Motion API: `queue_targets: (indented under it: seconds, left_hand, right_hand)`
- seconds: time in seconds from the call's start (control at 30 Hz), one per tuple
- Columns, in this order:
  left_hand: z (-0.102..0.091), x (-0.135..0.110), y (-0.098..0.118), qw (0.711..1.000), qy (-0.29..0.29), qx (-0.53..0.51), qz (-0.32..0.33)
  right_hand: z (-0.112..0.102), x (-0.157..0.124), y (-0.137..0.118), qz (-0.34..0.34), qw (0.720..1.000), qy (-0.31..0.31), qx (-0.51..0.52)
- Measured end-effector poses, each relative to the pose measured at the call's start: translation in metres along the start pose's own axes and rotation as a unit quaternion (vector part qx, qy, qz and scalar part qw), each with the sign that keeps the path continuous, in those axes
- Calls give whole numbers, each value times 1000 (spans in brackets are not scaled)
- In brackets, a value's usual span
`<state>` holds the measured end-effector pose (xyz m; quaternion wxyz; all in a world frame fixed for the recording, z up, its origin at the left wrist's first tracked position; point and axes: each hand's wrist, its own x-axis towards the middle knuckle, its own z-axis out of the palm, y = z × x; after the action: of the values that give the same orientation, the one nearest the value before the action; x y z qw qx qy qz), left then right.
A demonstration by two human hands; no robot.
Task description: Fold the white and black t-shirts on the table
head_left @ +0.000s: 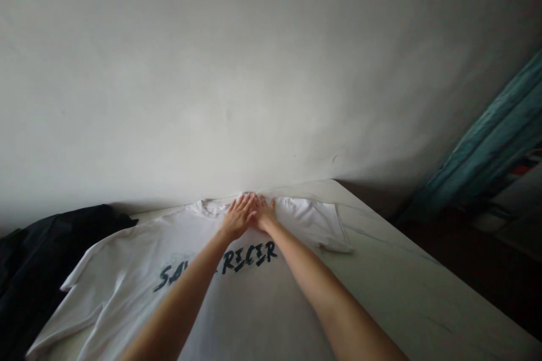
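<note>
Both hands lie flat and open, gripping nothing: the left hand (pixel 237 217) and right hand (pixel 264 212) touch side by side beside the collar (pixel 207 208) of a white T-shirt (pixel 127 276), spread on the bench (pixel 389 276) at lower centre, a black garment (pixel 51 259) just left.

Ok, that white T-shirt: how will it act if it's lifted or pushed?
The white T-shirt looks thin and floppy: it lies flat under the left hand and right hand, so it would probably drape when lifted. It is likely light for its size. On the smooth-looking table, it may slide or bunch if pushed.
</note>
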<state>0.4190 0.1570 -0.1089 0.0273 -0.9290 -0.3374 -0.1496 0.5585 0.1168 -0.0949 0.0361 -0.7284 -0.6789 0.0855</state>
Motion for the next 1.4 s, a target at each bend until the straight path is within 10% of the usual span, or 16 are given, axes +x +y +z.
queue_targets:
  seconds: [0.33, 0.43, 0.6, 0.93, 1.07, 1.2, 1.4]
  left_hand:
    - [25, 41, 25, 996, -50, 19, -75]
    - [21, 39, 29, 994, -57, 30, -88]
    - [19, 38, 26, 995, -64, 28, -67]
    - [2, 15, 30, 994, -71, -7, -86]
    - [-14, -44, -12, 986, -36, 43, -154]
    - [-30, -103, -76, 972, -24, 79, -220]
    - [-41, -127, -126, 976, -70, 76, -190]
  right_hand:
    - [-12, -25, 77, 91, 995, 41, -7]
    - [-13, -28, 66, 163, 985, 62, -13]
    - [-2, -36, 30, 28, 995, 91, 22]
    - [-8, -57, 84, 139, 988, 41, -57]
    - [-11, -44, 42, 137, 985, 63, -87]
    - [-6, -18, -57, -74, 994, 74, 21]
    - [19, 26, -181, -204, 976, 53, 49]
